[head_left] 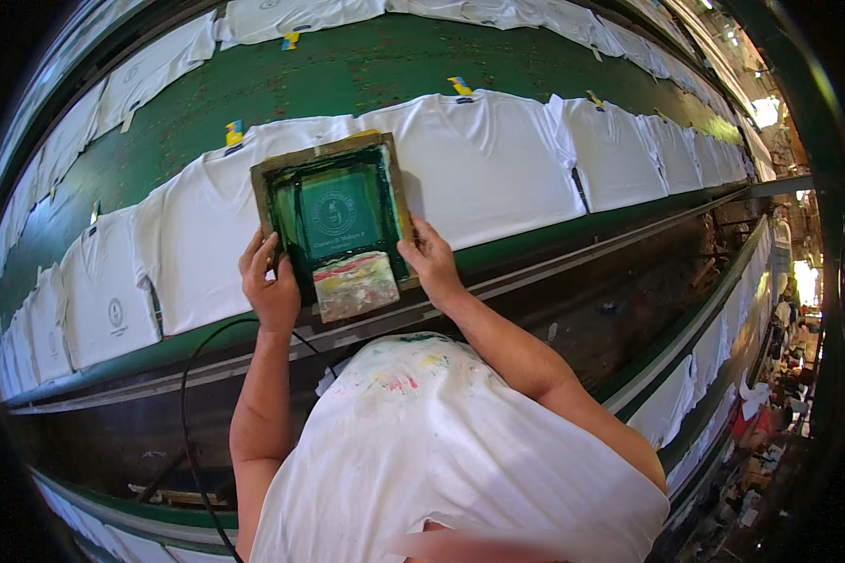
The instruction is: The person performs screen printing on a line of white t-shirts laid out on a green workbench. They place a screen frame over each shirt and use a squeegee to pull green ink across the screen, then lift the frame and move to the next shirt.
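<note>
A wooden-edged screen printing frame point(399, 188) with green mesh and a round emblem is tilted over a white T-shirt on the long table. At its left side, my left hand point(272, 283) is closed on the lower edge. My right hand point(430, 261) grips the opposite edge, fingers partly hidden behind it. A paint-stained squeegee point(357, 289) leans inside the frame's near end, its wide handle toward me. White T-shirts lie on both sides, one on the left point(197, 239) and one on the right point(483, 169). Further left, a T-shirt point(113, 305) bears a dark round print.
Beyond the near row, the green tabletop point(366, 70) carries another row of shirts point(291, 14). Yellow-blue tags point(234, 133) stick out at several collars. A metal rail point(535, 258) runs along the near edge. A black cable point(186, 403) hangs by my left arm. More shirts point(667, 413) lie on a table at right.
</note>
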`<action>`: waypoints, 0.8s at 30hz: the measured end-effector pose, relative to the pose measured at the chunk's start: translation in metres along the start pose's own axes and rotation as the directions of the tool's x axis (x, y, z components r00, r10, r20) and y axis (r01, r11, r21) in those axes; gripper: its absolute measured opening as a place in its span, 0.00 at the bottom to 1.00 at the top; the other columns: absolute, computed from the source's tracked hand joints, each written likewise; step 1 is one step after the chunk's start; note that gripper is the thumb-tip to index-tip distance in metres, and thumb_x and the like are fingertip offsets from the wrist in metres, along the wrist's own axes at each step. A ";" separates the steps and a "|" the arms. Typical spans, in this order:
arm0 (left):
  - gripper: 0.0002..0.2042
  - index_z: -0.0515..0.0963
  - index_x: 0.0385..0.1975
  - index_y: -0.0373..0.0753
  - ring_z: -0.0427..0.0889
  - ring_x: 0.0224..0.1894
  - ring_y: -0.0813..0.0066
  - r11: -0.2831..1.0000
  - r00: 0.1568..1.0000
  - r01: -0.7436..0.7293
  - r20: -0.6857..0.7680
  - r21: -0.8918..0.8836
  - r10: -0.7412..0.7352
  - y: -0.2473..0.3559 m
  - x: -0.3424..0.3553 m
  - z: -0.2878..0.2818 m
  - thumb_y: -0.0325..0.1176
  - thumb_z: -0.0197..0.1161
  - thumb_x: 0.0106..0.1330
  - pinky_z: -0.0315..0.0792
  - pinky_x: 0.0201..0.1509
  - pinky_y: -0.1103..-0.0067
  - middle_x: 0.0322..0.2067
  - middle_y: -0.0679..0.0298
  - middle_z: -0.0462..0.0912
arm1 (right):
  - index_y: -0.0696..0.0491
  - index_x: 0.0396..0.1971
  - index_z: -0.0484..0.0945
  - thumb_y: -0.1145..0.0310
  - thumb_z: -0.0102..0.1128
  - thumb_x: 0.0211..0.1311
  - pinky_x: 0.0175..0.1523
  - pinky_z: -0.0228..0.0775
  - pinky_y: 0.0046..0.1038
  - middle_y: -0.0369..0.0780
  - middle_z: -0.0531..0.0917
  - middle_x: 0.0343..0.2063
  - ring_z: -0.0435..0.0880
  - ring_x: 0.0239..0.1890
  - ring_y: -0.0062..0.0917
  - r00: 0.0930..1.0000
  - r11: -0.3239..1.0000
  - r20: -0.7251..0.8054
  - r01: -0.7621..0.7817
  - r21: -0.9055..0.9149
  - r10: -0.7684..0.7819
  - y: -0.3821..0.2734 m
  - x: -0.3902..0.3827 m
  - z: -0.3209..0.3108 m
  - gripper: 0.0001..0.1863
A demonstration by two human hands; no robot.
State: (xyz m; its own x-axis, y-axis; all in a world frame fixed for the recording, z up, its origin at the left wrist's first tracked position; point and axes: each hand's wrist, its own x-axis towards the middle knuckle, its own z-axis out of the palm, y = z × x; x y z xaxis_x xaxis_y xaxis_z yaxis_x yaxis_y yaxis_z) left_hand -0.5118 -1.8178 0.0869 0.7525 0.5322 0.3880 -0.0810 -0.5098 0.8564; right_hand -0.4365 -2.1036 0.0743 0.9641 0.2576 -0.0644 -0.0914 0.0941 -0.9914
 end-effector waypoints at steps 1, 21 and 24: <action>0.20 0.89 0.60 0.36 0.86 0.65 0.57 1.000 1.000 0.012 -0.003 0.002 -0.012 0.012 -0.005 0.024 0.15 0.70 0.70 0.86 0.57 0.72 0.68 0.47 0.83 | 0.61 0.82 0.66 0.66 0.67 0.81 0.75 0.69 0.30 0.45 0.81 0.70 0.80 0.70 0.28 0.999 0.996 -0.003 0.045 0.076 -0.045 -0.007 -0.003 -0.024 0.37; 0.20 0.92 0.49 0.39 0.79 0.72 0.48 0.980 0.986 0.090 0.157 -0.180 -0.062 0.167 -0.120 0.382 0.14 0.70 0.59 0.75 0.75 0.61 0.73 0.44 0.81 | 0.67 0.75 0.74 0.65 0.64 0.83 0.75 0.71 0.36 0.49 0.83 0.68 0.82 0.69 0.33 0.961 0.981 -0.272 -0.002 -0.192 -0.052 -0.032 0.001 -0.425 0.29; 0.18 0.93 0.48 0.38 0.79 0.72 0.49 0.985 0.989 0.094 0.126 -0.148 -0.076 0.157 -0.115 0.379 0.15 0.70 0.60 0.73 0.77 0.62 0.73 0.45 0.82 | 0.64 0.76 0.74 0.66 0.64 0.84 0.73 0.72 0.36 0.47 0.82 0.67 0.82 0.67 0.32 0.972 0.965 -0.211 0.042 -0.260 -0.099 -0.020 0.016 -0.421 0.29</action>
State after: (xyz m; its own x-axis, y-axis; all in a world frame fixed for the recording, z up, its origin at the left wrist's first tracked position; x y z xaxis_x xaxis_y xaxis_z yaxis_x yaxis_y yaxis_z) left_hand -0.3630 -2.2153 0.0479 0.8326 0.4800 0.2762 -0.1054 -0.3522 0.9299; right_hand -0.3138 -2.5064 0.0449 0.9992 0.0380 0.0115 0.0170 -0.1485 -0.9888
